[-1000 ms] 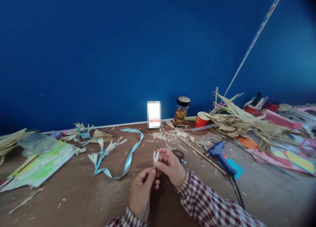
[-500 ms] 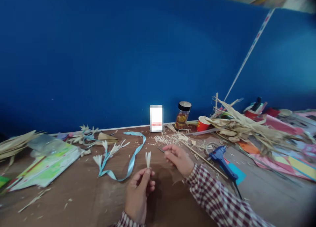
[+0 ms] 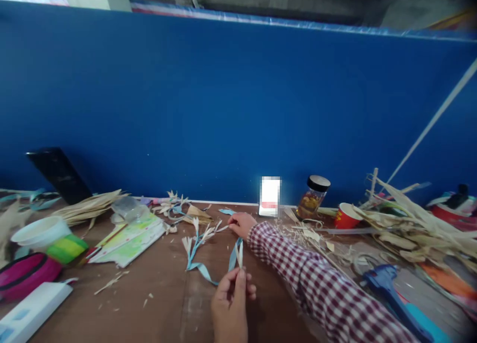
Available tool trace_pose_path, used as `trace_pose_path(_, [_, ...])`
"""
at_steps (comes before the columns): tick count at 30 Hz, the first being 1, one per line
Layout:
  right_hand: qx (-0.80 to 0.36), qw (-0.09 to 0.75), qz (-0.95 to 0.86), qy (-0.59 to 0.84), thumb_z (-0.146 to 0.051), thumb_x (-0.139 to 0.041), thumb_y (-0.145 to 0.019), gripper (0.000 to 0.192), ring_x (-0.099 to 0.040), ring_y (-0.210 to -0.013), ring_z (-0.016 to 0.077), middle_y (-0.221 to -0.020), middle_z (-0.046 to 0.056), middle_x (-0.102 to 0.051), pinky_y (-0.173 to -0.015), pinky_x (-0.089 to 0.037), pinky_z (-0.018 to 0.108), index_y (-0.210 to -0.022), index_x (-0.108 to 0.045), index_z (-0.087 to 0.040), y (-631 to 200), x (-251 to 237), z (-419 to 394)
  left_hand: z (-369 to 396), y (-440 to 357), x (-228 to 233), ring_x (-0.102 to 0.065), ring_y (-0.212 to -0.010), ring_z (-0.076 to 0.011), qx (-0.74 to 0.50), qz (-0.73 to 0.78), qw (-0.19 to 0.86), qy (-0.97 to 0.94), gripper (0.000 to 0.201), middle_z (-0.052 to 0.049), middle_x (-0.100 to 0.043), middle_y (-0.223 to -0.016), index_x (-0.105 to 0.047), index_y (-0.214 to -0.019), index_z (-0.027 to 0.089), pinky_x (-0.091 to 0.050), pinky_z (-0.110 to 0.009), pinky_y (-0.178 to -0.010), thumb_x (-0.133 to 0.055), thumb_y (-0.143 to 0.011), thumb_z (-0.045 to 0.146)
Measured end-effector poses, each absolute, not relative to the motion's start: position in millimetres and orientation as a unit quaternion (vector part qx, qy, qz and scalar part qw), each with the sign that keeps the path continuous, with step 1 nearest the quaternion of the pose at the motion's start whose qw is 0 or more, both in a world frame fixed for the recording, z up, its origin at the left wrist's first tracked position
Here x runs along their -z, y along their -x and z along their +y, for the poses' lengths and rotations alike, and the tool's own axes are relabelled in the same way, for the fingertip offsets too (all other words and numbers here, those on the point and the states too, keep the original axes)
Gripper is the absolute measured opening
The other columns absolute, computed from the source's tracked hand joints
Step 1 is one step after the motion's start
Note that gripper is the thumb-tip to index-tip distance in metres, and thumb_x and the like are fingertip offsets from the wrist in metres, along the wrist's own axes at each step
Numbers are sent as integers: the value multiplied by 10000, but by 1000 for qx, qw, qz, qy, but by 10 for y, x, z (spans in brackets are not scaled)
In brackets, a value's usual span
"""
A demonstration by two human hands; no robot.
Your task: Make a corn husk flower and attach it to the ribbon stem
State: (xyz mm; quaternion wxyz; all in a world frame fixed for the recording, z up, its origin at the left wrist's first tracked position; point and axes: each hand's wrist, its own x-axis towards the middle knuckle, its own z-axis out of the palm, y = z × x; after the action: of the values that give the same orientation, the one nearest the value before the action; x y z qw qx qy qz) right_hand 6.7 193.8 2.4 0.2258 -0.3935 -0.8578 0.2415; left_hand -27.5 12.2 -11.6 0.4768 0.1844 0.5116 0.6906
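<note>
Fingers of the left hand [image 3: 230, 303] were pinched shut at the near edge of the worktop [image 3: 160, 303], holding a small pale husk flower [image 3: 239, 253] upright by its base, its petals standing just in front of the light blue ribbon [image 3: 203, 270]. That ribbon curled across the brown board and ran up beside a stem of husk flowers [image 3: 199, 233] wrapped in the same blue. Reaching farther out in a red-and-white checked sleeve [image 3: 298, 278], the right hand [image 3: 241, 223] lay low on the worktop with its fingers curled at the ribbon's far end; whether they had closed on the ribbon could not be told. To the right, near the edge of the view, sat a blue glue gun [image 3: 383, 283], and beyond it a heap of dry husks [image 3: 406, 223] with shavings scattered about. On the left side were a white box [image 3: 30, 310], a pink bowl [image 3: 26, 276], a green and yellow tape roll [image 3: 67, 247], a white cup [image 3: 39, 231] and a green printed sheet [image 3: 130, 236], whose print was too blurred to read. At the back, against the blue wall [image 3: 223, 109], stood a blurred white card [image 3: 270, 196], a black-lidded jar [image 3: 313, 198] and a red paper cup [image 3: 345, 216] with yellow marks that could not be made out; a dark phone [image 3: 59, 174] leaned far left.
</note>
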Motion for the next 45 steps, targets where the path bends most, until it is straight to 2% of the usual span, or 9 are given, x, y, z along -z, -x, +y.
trace_pose_path(5, [-207,150,-890,377,-232,-636,-725,87,-565,-735,160,-821,43,-612,-688,-452,324,-764,-617,-158,186,59,2093,177,327,163,-582,-526,-120,-691,510,487,-157,309,-46,-649,-691,-608,-832,121,-482,-228,-476,-661,-650,365])
trace_pose_path(10, [-181,118,-900,378,-279,-462,-865,196,-564,-837,156,-994,51,-574,-736,-469,343,-997,-547,-163,86,-2,2070,185,322,164,-529,-437,-76,-668,519,512,-148,317,-45,-650,-732,-590,-852,125,-433,-195,-391,-635,-672,383])
trace_pose_path(15, [-166,165,-888,397,-184,-493,-812,150,-555,-727,167,-773,31,-612,-675,-416,302,-928,-589,-184,-150,-133,2003,177,296,141,-518,-433,-60,-666,512,524,-144,299,-38,-644,-719,-589,-844,119,-411,-170,-384,-641,-672,358])
trace_pose_path(18, [-172,191,-883,393,-106,-495,-768,203,-543,-670,143,-743,18,-602,-636,-400,264,-914,-614,-182,-260,-209,1955,188,291,138,-529,-442,-65,-668,506,527,-139,300,-41,-646,-707,-596,-836,114,-421,-174,-397,-658,-657,346])
trace_pose_path(22, [-180,234,-869,396,-109,-533,-724,155,-525,-680,139,-822,34,-573,-651,-399,267,-753,-666,-183,-467,-301,1799,198,291,153,-545,-451,-66,-668,495,542,-119,293,-47,-658,-711,-614,-821,118,-433,-174,-409,-694,-618,313])
trace_pose_path(26, [-201,283,-843,412,-190,-499,-774,171,-522,-657,156,-774,28,-580,-643,-412,301,-818,-662,-221,-801,-345,1466,177,270,155,-541,-435,-52,-652,496,561,-116,277,-54,-675,-750,-633,-814,131,-425,-160,-397,-703,-605,299])
trace_pose_path(29, [-251,312,-813,422,-221,-454,-804,184,-512,-525,137,-668,11,-596,-519,-424,279,-841,-634,-210,-1028,-353,1140,152,241,140,-534,-423,-48,-645,498,567,-119,289,-52,-680,-731,-643,-814,134,-417,-152,-384,-715,-587,298])
trace_pose_path(37, [-524,400,-631,409,-294,-569,-745,141,-537,-568,120,-666,-2,-591,-545,-458,259,-821,-590,-177,-1151,-183,614,129,190,136,-544,-441,-52,-621,515,573,-143,297,-42,-663,-696,-648,-825,116,-430,-145,-389,-728,-579,264])
trace_pose_path(45, [-521,427,-631,384,-221,-547,-766,214,-566,-656,128,-747,-10,-594,-613,-443,261,-949,-436,-207,-1068,-138,564,110,163,185,-575,-438,-84,-576,537,578,-215,306,-41,-676,-673,-664,-820,115,-468,-181,-403,-722,-574,288])
